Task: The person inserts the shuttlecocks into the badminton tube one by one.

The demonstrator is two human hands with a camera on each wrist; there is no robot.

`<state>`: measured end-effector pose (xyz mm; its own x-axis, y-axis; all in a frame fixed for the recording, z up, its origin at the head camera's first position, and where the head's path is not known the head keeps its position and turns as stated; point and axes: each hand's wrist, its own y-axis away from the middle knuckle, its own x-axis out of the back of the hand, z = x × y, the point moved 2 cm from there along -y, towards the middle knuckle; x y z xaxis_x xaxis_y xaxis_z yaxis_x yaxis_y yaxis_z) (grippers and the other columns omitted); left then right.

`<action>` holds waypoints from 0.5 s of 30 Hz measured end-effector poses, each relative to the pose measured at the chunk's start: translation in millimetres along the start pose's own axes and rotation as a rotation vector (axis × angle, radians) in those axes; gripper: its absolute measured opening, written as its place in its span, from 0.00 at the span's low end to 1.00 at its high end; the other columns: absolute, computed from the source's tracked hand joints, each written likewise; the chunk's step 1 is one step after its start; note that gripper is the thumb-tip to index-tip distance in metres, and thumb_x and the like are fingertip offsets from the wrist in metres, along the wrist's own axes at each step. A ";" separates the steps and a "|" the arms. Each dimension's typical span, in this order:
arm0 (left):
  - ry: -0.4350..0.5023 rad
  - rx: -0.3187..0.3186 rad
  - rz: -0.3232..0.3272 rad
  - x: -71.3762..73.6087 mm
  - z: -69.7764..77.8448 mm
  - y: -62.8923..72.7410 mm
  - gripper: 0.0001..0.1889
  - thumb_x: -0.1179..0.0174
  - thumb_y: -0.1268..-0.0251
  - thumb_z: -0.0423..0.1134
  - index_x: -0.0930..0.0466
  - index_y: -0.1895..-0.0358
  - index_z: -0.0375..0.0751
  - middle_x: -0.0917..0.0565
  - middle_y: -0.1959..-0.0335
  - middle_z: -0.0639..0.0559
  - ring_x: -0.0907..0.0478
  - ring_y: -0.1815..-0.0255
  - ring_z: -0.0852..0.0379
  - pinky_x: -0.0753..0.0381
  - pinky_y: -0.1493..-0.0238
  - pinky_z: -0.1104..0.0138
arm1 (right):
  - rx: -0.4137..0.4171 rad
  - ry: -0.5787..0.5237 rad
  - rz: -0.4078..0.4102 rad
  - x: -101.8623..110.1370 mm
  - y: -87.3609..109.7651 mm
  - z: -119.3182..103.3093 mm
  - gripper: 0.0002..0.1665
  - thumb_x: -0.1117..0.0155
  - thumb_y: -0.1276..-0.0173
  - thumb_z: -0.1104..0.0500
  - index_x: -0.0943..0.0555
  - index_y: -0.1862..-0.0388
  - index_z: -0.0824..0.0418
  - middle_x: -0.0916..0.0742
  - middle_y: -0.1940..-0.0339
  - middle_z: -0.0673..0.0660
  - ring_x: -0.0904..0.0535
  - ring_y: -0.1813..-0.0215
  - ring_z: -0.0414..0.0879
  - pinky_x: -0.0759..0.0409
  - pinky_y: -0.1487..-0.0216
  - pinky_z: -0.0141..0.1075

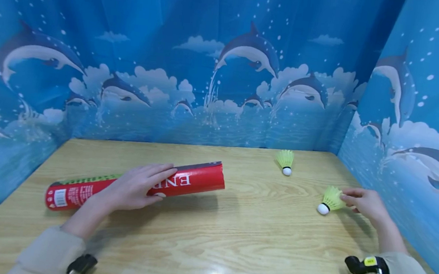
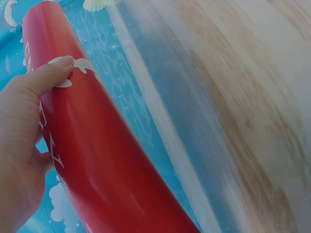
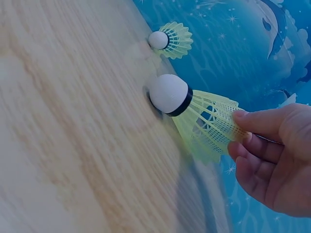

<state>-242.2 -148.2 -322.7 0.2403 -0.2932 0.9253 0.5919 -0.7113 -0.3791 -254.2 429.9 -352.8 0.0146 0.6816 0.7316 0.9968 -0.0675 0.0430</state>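
Observation:
My left hand [image 1: 138, 186] grips a red shuttlecock tube [image 1: 195, 180] around its middle. White letters run along the tube, and its right end is tilted up off the table. In the left wrist view the thumb lies across the red tube [image 2: 107, 145]. On the right, my right hand [image 1: 365, 205] pinches the skirt rim of a yellow shuttlecock [image 1: 332, 199] between thumb and finger. Its white cork [image 3: 168, 93] with a black band points away from the hand, at the table surface. A second yellow shuttlecock [image 1: 285, 161] lies farther back, apart from both hands.
The wooden table [image 1: 257, 239] backs onto a blue dolphin-print curtain [image 1: 163, 59], which also runs along the left and right sides. Black wrist devices [image 1: 366, 265] sit at both sleeves. A bright reflection shows near the table's front.

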 end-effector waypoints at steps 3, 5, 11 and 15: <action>-0.002 0.002 0.001 0.0 0.0 0.2 0.45 0.23 0.62 0.41 0.35 0.34 0.43 0.28 0.38 0.44 0.30 0.42 0.46 0.24 0.51 0.49 | 0.000 -0.012 -0.018 -0.4 1.8 -4.7 0.31 0.45 0.31 0.52 0.31 0.44 0.80 0.18 0.61 0.61 0.24 0.64 0.41 0.20 0.64 0.40; -0.001 0.004 0.001 0.4 -0.1 0.6 0.45 0.23 0.62 0.41 0.35 0.34 0.43 0.28 0.38 0.44 0.30 0.42 0.47 0.24 0.51 0.49 | -0.010 -0.028 -0.031 -0.9 2.3 -7.9 0.32 0.45 0.31 0.50 0.31 0.44 0.79 0.18 0.61 0.59 0.24 0.64 0.39 0.20 0.63 0.39; 0.004 0.006 0.004 0.3 -0.6 1.5 0.45 0.24 0.62 0.42 0.35 0.34 0.43 0.29 0.38 0.44 0.30 0.42 0.46 0.24 0.51 0.49 | -0.002 -0.090 -0.016 -6.3 0.8 -19.3 0.33 0.44 0.31 0.48 0.30 0.45 0.79 0.17 0.63 0.54 0.24 0.66 0.35 0.20 0.62 0.38; -0.002 0.001 0.009 0.1 -0.8 1.8 0.45 0.24 0.62 0.42 0.35 0.34 0.43 0.28 0.38 0.44 0.30 0.42 0.46 0.24 0.50 0.49 | 0.038 -0.137 0.008 -13.1 -0.6 -31.3 0.31 0.43 0.32 0.52 0.29 0.46 0.80 0.16 0.67 0.49 0.23 0.68 0.33 0.19 0.64 0.37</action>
<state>-241.7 -150.0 -323.3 0.2471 -0.2984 0.9219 0.5905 -0.7079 -0.3874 -257.5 398.2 -341.1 0.0305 0.7745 0.6318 0.9988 -0.0473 0.0099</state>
